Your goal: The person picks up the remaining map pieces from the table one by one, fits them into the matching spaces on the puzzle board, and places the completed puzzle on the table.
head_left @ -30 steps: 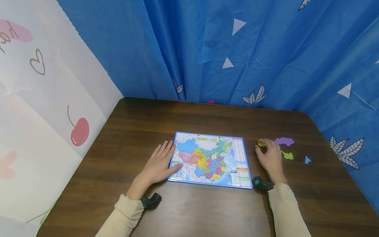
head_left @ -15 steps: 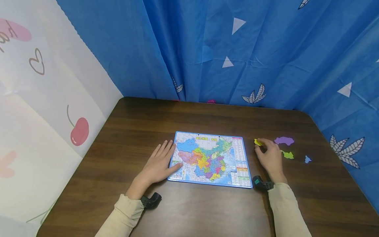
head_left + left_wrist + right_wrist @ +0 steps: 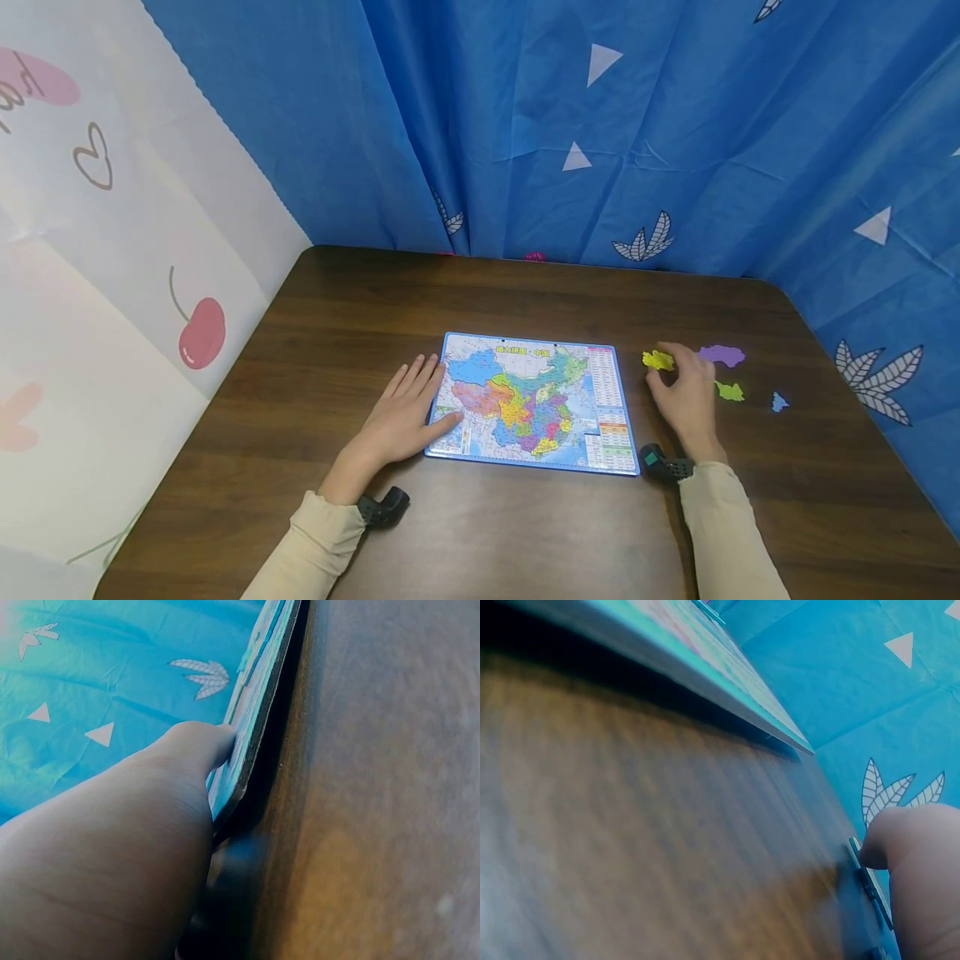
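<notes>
A map puzzle board (image 3: 517,404) with a blue rim lies on the table, showing a coloured map of China and printed side panels. My left hand (image 3: 401,417) rests along its left edge with fingers straight; the thumb (image 3: 199,742) lies on the board's surface. To the right of the board, my right hand (image 3: 686,404) pinches a yellow puzzle piece (image 3: 657,360) between thumb and fingers. The right wrist view catches the thumb (image 3: 889,836) against the piece's edge, while the other fingers are hidden there.
Right of my right hand lie a purple puzzle piece (image 3: 723,356), a green puzzle piece (image 3: 731,392) and a small blue puzzle piece (image 3: 780,402). A blue curtain (image 3: 525,125) hangs behind the wooden table (image 3: 360,292); a white printed cloth (image 3: 135,250) hangs at left.
The yellow piece has come out from under my right fingers, shifting slightly left and turning so more of it shows. My left hand and the board have stayed put.
</notes>
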A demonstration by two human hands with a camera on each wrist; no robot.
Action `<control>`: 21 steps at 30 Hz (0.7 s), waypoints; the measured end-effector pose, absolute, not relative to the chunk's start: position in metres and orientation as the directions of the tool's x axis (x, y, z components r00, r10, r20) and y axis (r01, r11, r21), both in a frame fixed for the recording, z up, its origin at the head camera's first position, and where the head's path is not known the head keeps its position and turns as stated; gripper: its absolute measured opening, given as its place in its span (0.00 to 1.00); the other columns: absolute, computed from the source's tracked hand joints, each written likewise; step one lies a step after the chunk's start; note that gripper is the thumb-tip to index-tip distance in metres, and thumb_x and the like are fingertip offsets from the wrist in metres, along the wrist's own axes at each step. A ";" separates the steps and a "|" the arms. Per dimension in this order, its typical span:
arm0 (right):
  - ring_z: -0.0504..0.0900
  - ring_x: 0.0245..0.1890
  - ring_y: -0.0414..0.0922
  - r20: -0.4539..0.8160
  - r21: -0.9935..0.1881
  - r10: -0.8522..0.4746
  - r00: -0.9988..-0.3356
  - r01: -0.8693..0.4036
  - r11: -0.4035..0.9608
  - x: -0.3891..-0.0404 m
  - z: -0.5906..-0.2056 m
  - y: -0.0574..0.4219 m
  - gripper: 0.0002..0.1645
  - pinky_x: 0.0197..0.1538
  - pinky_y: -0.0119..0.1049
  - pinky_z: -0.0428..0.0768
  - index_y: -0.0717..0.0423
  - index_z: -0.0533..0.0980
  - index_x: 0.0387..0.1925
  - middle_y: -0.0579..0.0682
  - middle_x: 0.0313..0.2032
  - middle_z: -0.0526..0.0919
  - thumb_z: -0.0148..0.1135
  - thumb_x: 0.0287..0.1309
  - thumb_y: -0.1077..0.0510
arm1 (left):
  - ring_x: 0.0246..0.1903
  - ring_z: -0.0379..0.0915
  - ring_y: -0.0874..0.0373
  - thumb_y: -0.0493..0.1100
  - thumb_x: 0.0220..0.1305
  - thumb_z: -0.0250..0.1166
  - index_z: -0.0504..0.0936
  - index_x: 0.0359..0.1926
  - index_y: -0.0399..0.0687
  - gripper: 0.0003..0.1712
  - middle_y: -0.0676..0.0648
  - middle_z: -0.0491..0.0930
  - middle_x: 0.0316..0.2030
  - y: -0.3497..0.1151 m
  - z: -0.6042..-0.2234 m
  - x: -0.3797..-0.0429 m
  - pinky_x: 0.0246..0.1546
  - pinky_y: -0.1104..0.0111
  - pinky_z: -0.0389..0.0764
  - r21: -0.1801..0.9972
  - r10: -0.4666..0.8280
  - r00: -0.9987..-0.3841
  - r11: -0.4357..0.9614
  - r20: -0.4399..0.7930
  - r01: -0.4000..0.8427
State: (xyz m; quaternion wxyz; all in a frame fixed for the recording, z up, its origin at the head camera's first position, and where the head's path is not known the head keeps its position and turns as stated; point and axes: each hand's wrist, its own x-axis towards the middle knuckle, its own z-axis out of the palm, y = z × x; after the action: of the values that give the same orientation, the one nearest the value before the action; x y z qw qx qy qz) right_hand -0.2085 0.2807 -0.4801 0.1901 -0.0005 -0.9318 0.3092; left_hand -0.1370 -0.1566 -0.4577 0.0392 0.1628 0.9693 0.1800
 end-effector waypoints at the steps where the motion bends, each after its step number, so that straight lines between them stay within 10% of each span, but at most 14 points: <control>1: 0.67 0.63 0.66 0.341 -0.574 0.121 -0.932 -0.105 0.812 -0.208 -0.480 0.281 0.29 0.65 0.67 0.67 0.65 0.74 0.64 0.67 0.65 0.76 0.67 0.62 0.63 | 0.82 0.36 0.45 0.71 0.70 0.54 0.53 0.81 0.43 0.53 0.42 0.45 0.82 -0.157 -0.458 -0.137 0.81 0.49 0.40 0.361 0.330 -0.944 0.882 -0.017 0.302; 21: 0.69 0.62 0.67 0.252 -0.563 0.118 -0.961 -0.047 0.825 -0.205 -0.478 0.281 0.31 0.64 0.68 0.69 0.65 0.71 0.68 0.70 0.64 0.75 0.65 0.66 0.58 | 0.82 0.36 0.45 0.71 0.71 0.53 0.53 0.81 0.43 0.53 0.42 0.45 0.82 -0.156 -0.457 -0.137 0.81 0.49 0.40 0.360 0.332 -0.943 0.883 -0.022 0.302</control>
State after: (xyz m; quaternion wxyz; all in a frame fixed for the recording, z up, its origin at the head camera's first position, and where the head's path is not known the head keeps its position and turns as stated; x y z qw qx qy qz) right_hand -0.2047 0.2814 -0.4781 0.1392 -0.0188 -0.9452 0.2949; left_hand -0.1369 -0.1565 -0.4574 0.0413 0.1634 0.9694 0.1787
